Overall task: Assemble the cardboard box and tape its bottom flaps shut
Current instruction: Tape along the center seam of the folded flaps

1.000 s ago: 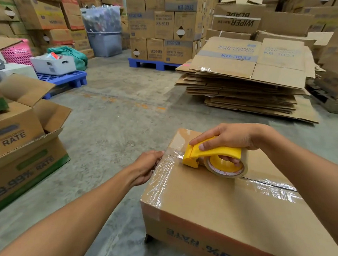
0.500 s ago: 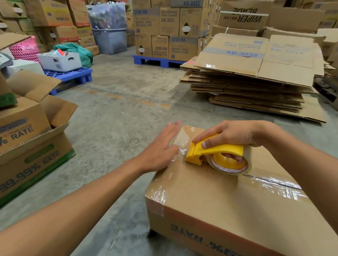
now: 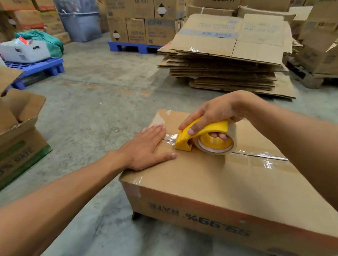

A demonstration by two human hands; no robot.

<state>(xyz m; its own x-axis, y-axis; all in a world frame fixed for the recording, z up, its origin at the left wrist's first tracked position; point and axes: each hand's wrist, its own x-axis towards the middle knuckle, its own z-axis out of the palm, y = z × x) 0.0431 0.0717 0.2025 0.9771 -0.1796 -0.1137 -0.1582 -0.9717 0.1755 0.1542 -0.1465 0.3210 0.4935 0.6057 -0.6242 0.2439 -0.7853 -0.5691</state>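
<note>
A brown cardboard box (image 3: 210,180) stands upside down in front of me, its print inverted and its bottom flaps folded shut on top. Clear tape (image 3: 260,154) runs along the centre seam. My right hand (image 3: 215,112) grips a yellow tape dispenser (image 3: 204,139) that rests on the seam near the box's left end. My left hand (image 3: 146,148) lies flat, fingers together, pressing the tape and flap just left of the dispenser's front edge.
A stack of flattened cartons (image 3: 229,59) lies ahead on the concrete floor. Open printed boxes (image 3: 10,138) stand at my left. Blue pallets (image 3: 37,68) carry a white crate (image 3: 24,51), and stacked cartons (image 3: 142,16) line the back.
My left hand rose from the box's left side edge and came down flat on top beside the dispenser. The dispenser stayed near the left end of the seam.
</note>
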